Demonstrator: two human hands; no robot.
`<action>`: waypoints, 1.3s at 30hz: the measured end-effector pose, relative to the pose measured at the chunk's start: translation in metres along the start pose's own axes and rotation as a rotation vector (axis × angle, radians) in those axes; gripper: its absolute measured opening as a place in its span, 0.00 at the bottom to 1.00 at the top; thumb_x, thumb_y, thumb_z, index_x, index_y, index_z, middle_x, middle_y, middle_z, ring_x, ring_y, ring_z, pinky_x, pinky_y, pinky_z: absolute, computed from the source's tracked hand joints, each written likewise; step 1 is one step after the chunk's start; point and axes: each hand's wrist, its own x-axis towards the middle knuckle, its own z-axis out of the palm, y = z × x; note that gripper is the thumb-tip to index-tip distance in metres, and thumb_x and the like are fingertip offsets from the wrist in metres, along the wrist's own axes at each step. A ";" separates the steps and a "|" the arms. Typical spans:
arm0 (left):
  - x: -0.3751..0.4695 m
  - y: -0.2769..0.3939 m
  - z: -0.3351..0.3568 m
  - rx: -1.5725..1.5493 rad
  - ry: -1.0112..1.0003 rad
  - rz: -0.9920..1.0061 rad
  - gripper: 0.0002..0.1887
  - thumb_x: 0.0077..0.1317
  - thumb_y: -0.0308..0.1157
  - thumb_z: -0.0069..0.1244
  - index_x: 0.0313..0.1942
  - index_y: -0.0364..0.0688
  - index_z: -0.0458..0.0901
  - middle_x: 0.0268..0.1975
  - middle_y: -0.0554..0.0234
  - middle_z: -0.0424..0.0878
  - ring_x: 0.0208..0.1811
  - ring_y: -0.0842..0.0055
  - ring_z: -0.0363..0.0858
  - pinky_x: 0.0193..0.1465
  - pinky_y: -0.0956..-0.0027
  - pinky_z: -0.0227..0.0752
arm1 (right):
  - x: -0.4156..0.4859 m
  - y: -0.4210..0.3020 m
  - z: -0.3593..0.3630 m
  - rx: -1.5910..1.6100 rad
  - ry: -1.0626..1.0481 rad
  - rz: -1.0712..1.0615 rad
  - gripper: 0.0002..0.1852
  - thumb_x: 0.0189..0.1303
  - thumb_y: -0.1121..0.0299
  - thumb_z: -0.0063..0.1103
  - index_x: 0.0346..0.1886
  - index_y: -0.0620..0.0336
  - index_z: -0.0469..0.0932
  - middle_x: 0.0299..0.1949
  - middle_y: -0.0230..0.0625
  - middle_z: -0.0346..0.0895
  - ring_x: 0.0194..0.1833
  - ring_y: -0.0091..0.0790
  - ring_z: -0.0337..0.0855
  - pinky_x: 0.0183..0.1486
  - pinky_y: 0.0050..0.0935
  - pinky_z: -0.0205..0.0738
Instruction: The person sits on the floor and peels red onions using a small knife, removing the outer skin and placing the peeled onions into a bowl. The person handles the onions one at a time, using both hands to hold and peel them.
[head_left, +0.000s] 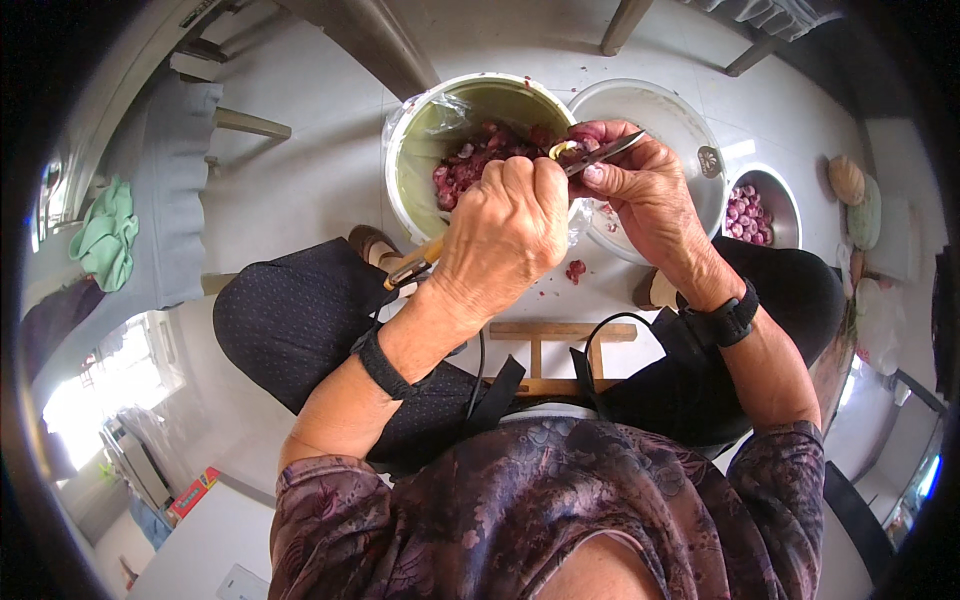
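My left hand (514, 232) is closed around the yellow handle (416, 264) of a knife, which sticks out behind the fist. The knife's blade (611, 152) points up to the right and lies across the fingers of my right hand (649, 187). Those fingers pinch a small reddish-purple shallot or onion, mostly hidden by fingers and blade. A pale yellow sliver (561, 150) shows beside it. Both hands are over the adjoining rims of a white bucket (405, 180) and a translucent plastic basin (709, 124). Dark red skins (472, 161) lie in the bucket, with clear plastic film at its rim.
A steel bowl (795, 202) of purple shallots (748, 217) stands right of the basin. Skin scraps (575, 271) lie on the tiled floor. Near my legs is a low wooden stool (562, 330). Furniture legs (626, 26) stand beyond; a pumpkin-like gourd (846, 180) rests far right.
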 end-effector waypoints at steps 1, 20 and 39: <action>0.000 0.000 -0.001 0.014 -0.004 0.007 0.05 0.52 0.24 0.46 0.28 0.33 0.69 0.22 0.61 0.64 0.22 0.74 0.67 0.23 0.74 0.65 | 0.000 0.001 0.000 -0.005 -0.008 -0.002 0.17 0.52 0.81 0.62 0.47 0.69 0.73 0.38 0.40 0.79 0.39 0.31 0.81 0.46 0.30 0.81; -0.009 0.002 0.010 0.172 0.010 -0.027 0.04 0.50 0.26 0.46 0.25 0.35 0.70 0.19 0.63 0.65 0.21 0.76 0.67 0.21 0.76 0.63 | 0.008 0.014 0.006 -0.073 -0.033 -0.046 0.15 0.51 0.83 0.62 0.44 0.67 0.73 0.37 0.38 0.79 0.37 0.30 0.81 0.41 0.27 0.81; -0.004 -0.024 0.003 -0.157 0.227 -0.236 0.08 0.52 0.20 0.49 0.28 0.35 0.66 0.21 0.55 0.70 0.20 0.62 0.74 0.20 0.65 0.73 | 0.003 0.008 -0.002 -0.011 -0.079 0.050 0.15 0.58 0.77 0.57 0.48 0.72 0.70 0.40 0.42 0.78 0.39 0.33 0.81 0.45 0.30 0.82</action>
